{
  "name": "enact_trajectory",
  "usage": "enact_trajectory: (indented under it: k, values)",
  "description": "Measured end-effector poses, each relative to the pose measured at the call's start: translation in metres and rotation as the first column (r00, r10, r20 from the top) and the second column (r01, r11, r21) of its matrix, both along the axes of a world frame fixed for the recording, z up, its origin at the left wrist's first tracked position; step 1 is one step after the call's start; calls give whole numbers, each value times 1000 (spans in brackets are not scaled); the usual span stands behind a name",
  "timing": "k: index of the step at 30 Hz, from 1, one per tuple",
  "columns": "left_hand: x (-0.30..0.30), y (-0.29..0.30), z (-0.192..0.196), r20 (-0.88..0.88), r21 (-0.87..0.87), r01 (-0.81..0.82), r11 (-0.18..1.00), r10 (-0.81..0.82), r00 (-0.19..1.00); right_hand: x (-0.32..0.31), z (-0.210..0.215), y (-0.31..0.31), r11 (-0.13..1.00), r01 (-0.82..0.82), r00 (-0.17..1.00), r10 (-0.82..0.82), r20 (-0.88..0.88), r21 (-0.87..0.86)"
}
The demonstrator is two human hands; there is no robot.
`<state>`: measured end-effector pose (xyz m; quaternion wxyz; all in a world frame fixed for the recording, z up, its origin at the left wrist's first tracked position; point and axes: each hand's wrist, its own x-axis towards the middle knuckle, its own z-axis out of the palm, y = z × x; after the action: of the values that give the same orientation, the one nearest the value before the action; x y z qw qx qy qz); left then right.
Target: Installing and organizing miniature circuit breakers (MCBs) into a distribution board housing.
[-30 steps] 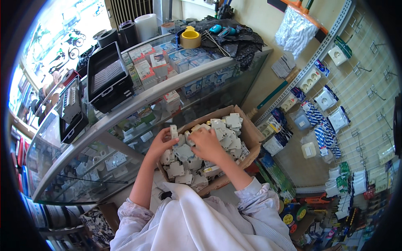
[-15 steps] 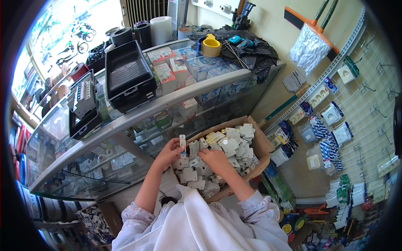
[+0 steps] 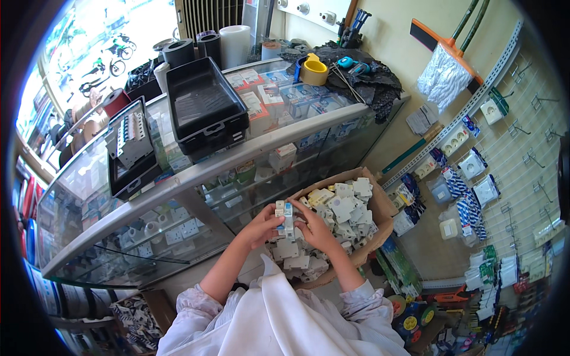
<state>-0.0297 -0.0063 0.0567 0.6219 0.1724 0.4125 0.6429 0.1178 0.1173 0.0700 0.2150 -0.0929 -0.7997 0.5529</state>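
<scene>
Above the near side of an open cardboard box [image 3: 385, 209], my two hands are close together. My left hand [image 3: 263, 227] is closed on a white circuit breaker [image 3: 279, 208], a narrow block with a small blue part. Right beside it, my right hand [image 3: 314, 228] grips a second, similar breaker [image 3: 289, 221], its fingers bent round the side. The two blocks stand side by side, seemingly touching. Beneath and behind them, the box holds a heap of loose white and yellowish breakers [image 3: 342, 209]. My fingers hide parts of both held pieces.
Left of the box stands a glass display counter [image 3: 261, 145] with a metal edge. On it sit a deep black tray [image 3: 205, 104], a smaller black case [image 3: 132, 187] with grey parts, and yellow tape [image 3: 313, 72]. Packaged sockets [image 3: 472, 164] hang on the right-hand wall rack.
My right hand has come up from the heap with a breaker, and my left hand has moved right to meet it. The whole view has shifted slightly.
</scene>
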Motion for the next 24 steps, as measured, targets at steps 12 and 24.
enact_trajectory:
  k: [12,24]
  values:
    - [-20,-32,14,-25,133,95,987,-92,995,-10,19,-33,996,-90,994,88,-63,-26]
    - [-24,-46,25,-84,58,146,988,-141,986,-22,45,-41,974,-77,997,80,-4,215]
